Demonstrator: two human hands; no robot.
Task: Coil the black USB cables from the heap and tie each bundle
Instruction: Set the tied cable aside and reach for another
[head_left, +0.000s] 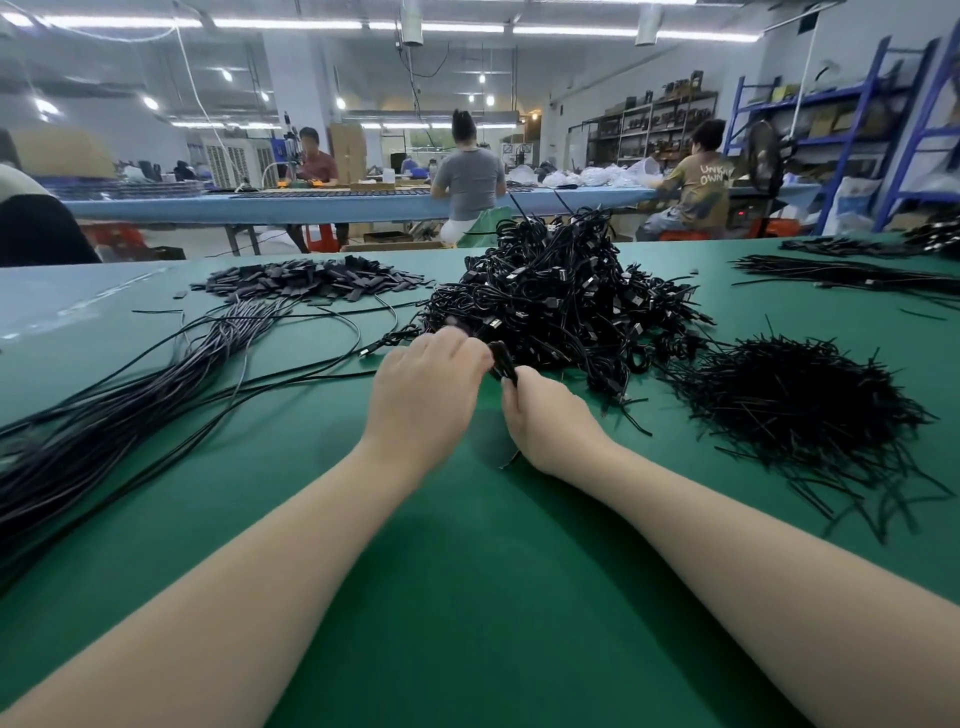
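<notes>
A small coiled bundle of black USB cable (501, 358) sits between my two hands just above the green table (467, 597). My left hand (423, 395) grips the bundle from the left with curled fingers. My right hand (545, 415) pinches its near end from the right. Directly behind the hands rises a big heap of coiled black cables (561, 296). A pile of thin black ties (795, 405) lies to the right. Long uncoiled black cables (130, 405) fan out on the left.
A heap of small flat black pieces (306, 283) lies at the back left. More straight cables (852, 275) lie at the back right. Beyond the table, three people sit at a blue workbench (337, 202); blue shelving (857, 135) stands at the right.
</notes>
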